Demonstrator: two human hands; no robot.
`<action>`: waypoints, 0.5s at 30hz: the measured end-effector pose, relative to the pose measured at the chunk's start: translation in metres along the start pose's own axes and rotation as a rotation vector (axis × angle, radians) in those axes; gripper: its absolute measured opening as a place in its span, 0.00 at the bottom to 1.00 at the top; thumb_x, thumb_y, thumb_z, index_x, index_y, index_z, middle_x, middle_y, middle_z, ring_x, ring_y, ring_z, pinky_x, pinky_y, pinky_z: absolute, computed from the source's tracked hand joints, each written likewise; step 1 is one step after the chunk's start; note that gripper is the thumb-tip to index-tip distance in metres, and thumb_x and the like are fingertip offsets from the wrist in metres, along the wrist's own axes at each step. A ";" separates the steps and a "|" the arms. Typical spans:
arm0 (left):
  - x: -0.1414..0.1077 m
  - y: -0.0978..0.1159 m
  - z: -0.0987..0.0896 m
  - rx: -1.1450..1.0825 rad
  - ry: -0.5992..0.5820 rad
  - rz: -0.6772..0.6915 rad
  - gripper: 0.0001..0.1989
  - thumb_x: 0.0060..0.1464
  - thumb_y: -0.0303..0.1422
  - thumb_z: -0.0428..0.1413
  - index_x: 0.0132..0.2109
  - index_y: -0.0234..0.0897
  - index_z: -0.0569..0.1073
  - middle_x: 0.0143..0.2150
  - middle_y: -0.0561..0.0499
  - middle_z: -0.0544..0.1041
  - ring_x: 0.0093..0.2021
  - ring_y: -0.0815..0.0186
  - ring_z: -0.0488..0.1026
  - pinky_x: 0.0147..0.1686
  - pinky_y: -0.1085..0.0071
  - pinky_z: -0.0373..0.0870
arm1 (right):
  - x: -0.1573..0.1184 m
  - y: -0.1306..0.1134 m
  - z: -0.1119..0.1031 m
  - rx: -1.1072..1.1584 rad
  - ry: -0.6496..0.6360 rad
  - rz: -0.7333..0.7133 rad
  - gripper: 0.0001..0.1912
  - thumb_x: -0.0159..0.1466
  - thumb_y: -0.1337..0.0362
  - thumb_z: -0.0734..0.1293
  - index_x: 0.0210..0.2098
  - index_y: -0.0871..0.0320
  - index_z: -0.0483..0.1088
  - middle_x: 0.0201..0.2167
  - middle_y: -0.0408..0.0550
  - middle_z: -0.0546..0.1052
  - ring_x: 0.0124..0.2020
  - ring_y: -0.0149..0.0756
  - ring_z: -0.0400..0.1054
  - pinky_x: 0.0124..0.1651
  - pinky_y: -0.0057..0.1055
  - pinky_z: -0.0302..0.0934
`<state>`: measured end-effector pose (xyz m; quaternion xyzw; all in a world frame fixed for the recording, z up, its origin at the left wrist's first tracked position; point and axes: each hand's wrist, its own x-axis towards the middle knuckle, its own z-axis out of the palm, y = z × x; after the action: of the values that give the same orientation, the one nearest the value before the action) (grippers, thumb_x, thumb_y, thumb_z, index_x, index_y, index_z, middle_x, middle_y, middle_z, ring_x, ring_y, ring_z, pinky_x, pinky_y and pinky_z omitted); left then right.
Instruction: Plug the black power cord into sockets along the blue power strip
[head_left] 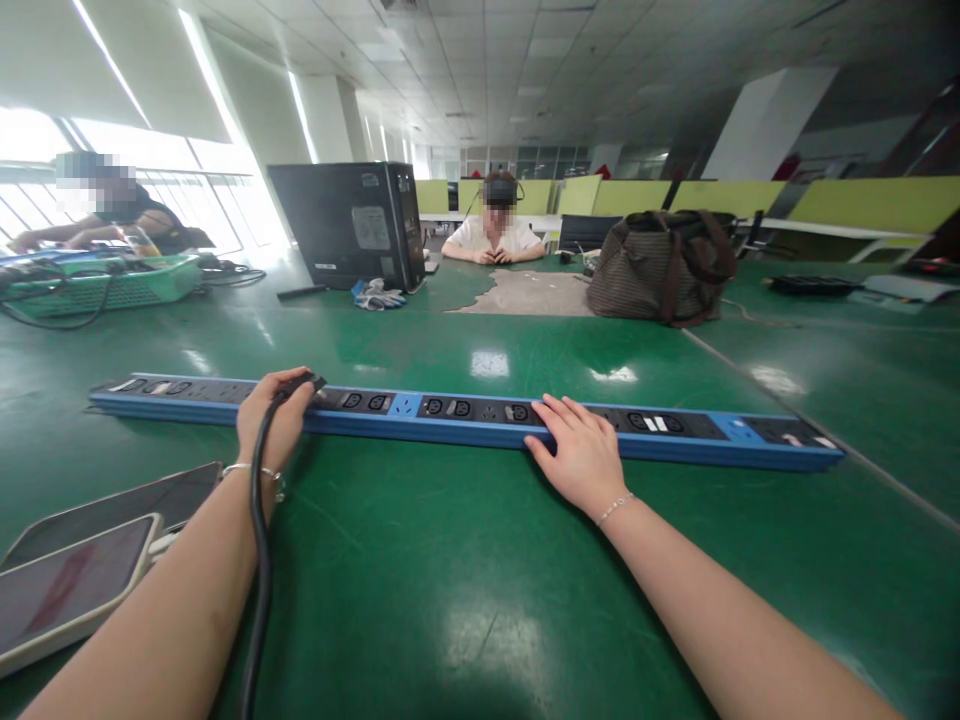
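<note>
A long blue power strip (pixel 457 432) with black socket sections lies crosswise on the green table. My left hand (pixel 271 415) is closed around the plug end of a black power cable (pixel 261 540), just over the strip left of its middle. From there the cable runs down along my left forearm. Whether the plug touches a socket cannot be made out. Right of the strip's middle rests my right hand (pixel 579 450), fingers spread over its top and thumb on the front side.
Two phones, the nearer one pale-edged (pixel 75 590), lie at lower left. Farther back stand a green basket (pixel 105 290) with cables, a black computer case (pixel 349 225), gloves (pixel 377 295) and a brown bag (pixel 660 268). One person (pixel 495 235) sits opposite, another (pixel 135 215) at far left.
</note>
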<state>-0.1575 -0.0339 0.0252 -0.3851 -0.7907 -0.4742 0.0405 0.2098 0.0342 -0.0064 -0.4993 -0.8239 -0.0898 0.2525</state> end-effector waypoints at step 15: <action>-0.004 -0.021 0.010 -0.008 -0.038 0.219 0.16 0.54 0.37 0.53 0.49 0.39 0.72 0.49 0.49 0.76 0.46 0.62 0.72 0.49 0.60 0.67 | 0.000 0.000 -0.001 0.000 0.002 0.002 0.22 0.63 0.55 0.60 0.55 0.52 0.66 0.58 0.45 0.68 0.59 0.44 0.58 0.56 0.43 0.49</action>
<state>-0.1651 -0.0334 0.0033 -0.4783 -0.7426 -0.4628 0.0754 0.2096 0.0339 -0.0057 -0.5003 -0.8231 -0.0901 0.2532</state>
